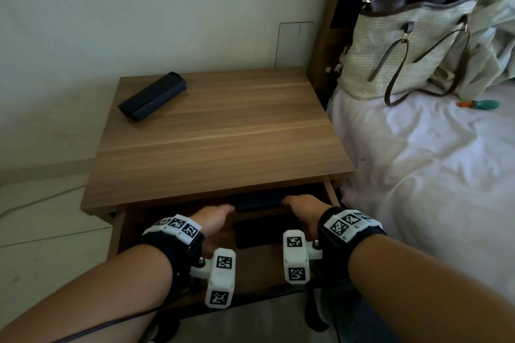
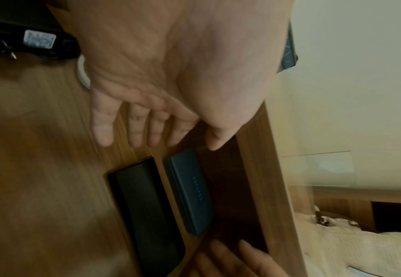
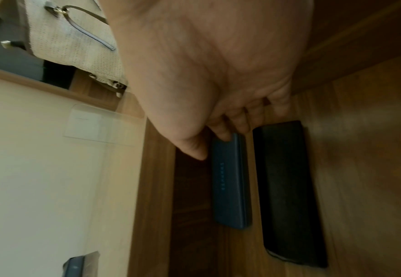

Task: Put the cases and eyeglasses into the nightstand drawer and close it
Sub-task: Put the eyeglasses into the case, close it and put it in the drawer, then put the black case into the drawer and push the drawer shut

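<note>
The nightstand has its drawer pulled out. Two cases lie side by side in it: a blue case further in and a black case nearer me. My left hand hovers at the blue case's left end with straight fingers, holding nothing. My right hand is at its right end, fingertips touching it. A third, dark case lies on the nightstand top, back left. No eyeglasses show.
A black charger plug lies in the drawer's left part. A woven handbag and a small orange and teal object lie on the white bed at the right. The wall stands close behind the nightstand.
</note>
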A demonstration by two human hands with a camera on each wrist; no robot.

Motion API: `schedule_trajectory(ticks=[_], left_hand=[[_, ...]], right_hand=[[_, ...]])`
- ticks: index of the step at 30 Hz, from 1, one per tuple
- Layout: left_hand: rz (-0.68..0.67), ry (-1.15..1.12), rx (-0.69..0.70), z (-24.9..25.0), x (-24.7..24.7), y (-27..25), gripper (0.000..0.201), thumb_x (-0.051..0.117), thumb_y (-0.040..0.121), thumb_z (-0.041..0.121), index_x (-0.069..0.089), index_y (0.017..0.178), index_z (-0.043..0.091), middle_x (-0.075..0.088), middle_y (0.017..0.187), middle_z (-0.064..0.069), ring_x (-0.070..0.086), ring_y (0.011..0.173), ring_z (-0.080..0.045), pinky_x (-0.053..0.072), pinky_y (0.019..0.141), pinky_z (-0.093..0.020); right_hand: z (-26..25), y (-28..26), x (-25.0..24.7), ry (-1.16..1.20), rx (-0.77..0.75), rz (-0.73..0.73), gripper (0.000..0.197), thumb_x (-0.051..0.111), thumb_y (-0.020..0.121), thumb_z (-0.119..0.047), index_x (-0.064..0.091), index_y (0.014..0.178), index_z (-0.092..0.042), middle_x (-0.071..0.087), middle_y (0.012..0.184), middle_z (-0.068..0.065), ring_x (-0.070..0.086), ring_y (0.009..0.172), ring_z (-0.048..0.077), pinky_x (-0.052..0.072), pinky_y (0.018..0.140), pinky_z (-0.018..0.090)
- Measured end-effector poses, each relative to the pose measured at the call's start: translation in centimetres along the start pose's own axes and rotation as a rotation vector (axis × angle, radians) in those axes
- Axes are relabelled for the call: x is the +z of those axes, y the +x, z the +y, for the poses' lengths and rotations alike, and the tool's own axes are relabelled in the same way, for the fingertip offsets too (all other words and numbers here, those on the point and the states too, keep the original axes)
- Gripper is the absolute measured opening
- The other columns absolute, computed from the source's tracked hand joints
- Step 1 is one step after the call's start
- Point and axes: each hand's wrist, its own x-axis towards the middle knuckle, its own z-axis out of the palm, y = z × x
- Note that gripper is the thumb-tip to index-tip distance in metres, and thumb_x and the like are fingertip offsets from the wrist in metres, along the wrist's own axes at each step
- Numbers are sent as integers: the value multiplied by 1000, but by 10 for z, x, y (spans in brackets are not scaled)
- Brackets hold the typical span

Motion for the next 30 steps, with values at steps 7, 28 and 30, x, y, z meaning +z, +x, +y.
schedule_trajectory(ticks=[7, 28, 30], left_hand=[[-67, 77, 79, 4, -11, -58, 29, 46, 99, 29, 60, 117, 12, 65, 113, -7, 59, 109, -23, 43, 83, -37], [185, -149, 331, 54, -98, -109, 17, 55, 94, 27, 64, 100, 13, 65, 104, -4, 62, 94, -18, 50, 89, -36], [213, -177, 350, 66, -107, -108, 19, 54, 94, 26, 60, 107, 12, 60, 106, -4, 59, 92, -18, 48, 82, -35]], right_hand=[[-29, -51, 17, 196, -4, -194, 40, 45, 100, -32, 52, 131, -7, 58, 132, 14, 53, 125, 29, 43, 91, 39], [-125, -104, 59, 326, -185, -230, 30, 41, 101, -30, 56, 115, -8, 62, 113, 11, 61, 100, 26, 47, 83, 37], [-139, -101, 59, 342, -186, -227, 28, 42, 100, -29, 57, 112, -8, 63, 111, 10, 63, 99, 25, 49, 78, 37]])
